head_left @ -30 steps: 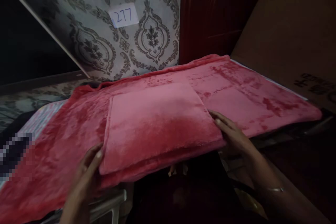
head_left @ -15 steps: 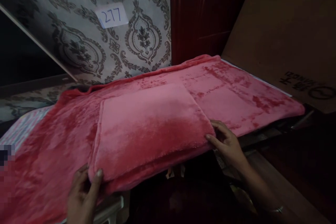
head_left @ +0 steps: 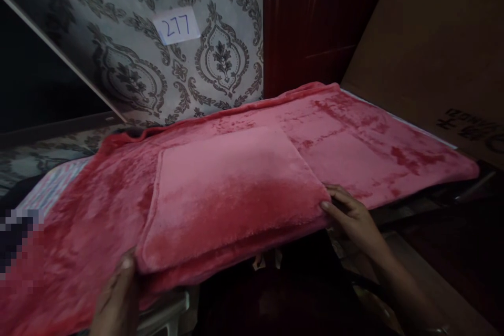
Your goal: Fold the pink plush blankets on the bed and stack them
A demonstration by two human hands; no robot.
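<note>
A folded piece of pink-red plush fabric [head_left: 236, 194] lies on a larger spread plush blanket [head_left: 79, 220] of the same colour. At its near right corner, my right hand [head_left: 350, 215] is closed, with the thumb on top and the fingers curled around the edge. My left hand [head_left: 118, 294] is beside the near left corner. Its thumb is stretched out along the fabric's edge, off the top face, and the other fingers are mostly hidden behind the hand.
Behind the blanket stands a patterned wall [head_left: 220, 52] with a paper label [head_left: 179, 25] reading 277. A dark red panel [head_left: 307, 21] and a large cardboard box [head_left: 441, 52] border the right side. A striped cloth [head_left: 59, 184] shows under the blanket at left.
My left thumb has come off the top of the folded fabric's corner, and that hand sits slightly lower. My right hand keeps its grip. The whole view has shifted a little.
</note>
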